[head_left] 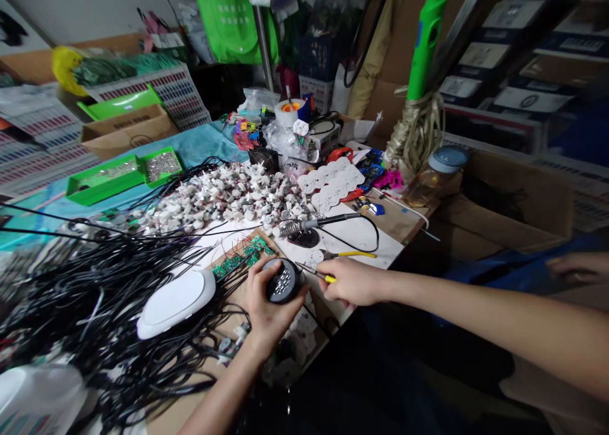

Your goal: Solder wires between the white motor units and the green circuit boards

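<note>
My left hand (266,311) is wrapped round a small black round part (281,281) with rows of pale dots on its face, holding it just above the bench. My right hand (349,280) is closed on a thin yellow-handled tool (318,273) whose metal tip points at the round part's right edge. Small green circuit boards (240,256) lie just left of the part. A second yellow-handled tool (349,254) lies on the white sheet behind my right hand.
A big tangle of black wires (95,295) fills the left bench, with a white oval lid (176,302) on it. A heap of small white parts (223,200), a soldering iron on its stand (309,226), green trays (118,175) and a jar (435,175) lie beyond.
</note>
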A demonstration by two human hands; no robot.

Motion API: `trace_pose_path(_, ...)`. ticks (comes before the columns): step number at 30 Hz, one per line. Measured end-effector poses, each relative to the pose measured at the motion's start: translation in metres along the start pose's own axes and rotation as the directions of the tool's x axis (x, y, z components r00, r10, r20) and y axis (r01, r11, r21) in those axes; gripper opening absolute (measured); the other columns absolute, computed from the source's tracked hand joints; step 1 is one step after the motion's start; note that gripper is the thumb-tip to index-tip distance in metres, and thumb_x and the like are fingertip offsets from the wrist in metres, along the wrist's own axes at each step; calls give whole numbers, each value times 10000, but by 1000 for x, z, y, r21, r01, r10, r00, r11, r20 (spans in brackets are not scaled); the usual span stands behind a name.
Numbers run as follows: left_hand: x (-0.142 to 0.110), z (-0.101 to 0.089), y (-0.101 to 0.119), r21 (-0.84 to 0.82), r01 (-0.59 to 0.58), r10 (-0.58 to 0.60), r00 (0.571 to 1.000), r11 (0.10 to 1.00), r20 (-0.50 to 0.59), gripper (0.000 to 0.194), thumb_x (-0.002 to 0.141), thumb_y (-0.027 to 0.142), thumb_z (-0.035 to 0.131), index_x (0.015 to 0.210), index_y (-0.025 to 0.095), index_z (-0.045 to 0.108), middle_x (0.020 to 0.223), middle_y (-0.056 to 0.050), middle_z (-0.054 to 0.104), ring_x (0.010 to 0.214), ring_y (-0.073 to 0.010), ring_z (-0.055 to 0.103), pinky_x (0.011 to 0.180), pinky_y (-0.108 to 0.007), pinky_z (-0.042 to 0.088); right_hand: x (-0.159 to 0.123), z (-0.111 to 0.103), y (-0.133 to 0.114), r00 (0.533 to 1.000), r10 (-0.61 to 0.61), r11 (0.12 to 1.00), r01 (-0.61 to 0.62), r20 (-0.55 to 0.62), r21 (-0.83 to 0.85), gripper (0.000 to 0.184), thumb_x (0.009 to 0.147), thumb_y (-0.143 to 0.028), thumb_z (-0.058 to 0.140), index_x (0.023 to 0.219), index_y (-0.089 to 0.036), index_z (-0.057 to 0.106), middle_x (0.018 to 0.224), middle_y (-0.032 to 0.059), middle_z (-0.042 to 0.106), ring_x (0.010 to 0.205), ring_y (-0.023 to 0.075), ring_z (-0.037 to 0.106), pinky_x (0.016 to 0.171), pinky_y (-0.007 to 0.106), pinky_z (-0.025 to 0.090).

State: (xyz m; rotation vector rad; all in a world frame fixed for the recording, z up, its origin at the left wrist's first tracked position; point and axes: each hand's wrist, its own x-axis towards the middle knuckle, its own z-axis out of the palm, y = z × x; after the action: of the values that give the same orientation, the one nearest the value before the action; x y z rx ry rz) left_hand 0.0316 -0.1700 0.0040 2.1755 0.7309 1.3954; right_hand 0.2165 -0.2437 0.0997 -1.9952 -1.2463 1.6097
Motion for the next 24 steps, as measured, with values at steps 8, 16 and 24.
trace_pose_path(8, 9, 0, 8, 27, 182, -181, 982, 983, -53, 585, 669, 348, 883, 1168, 211, 611, 1173, -89, 639, 1135, -280, 642, 944, -443, 545, 2, 6, 9, 985, -40, 843, -58, 169, 534, 261, 656, -261, 639, 891, -203, 543, 813, -5, 635, 810, 151, 645, 667, 226, 477)
trace_pose_path(16, 10, 2, 17, 41, 27, -26, 999, 999, -25, 542, 711, 299, 862, 1179, 204, 606, 1167, -111, 638, 1083, -267, 659, 894, -434, 565, 9, 13, 8, 998, -58, 959, 54, 6, 279, 150, 731, -176, 582, 858, -202, 507, 776, -28, 592, 711, 132, 587, 597, 216, 453)
trace_pose_path(24, 7, -1, 11, 36, 0, 0, 1000, 999, 21, 549, 702, 264, 841, 1191, 198, 601, 1195, -118, 644, 1099, -272, 670, 898, -427, 571, 0, 9, -7, 998, -16, 992, 8, -64, -128, 95, 776, -104, 547, 813, -192, 546, 572, -43, 532, 570, 130, 531, 576, 219, 372)
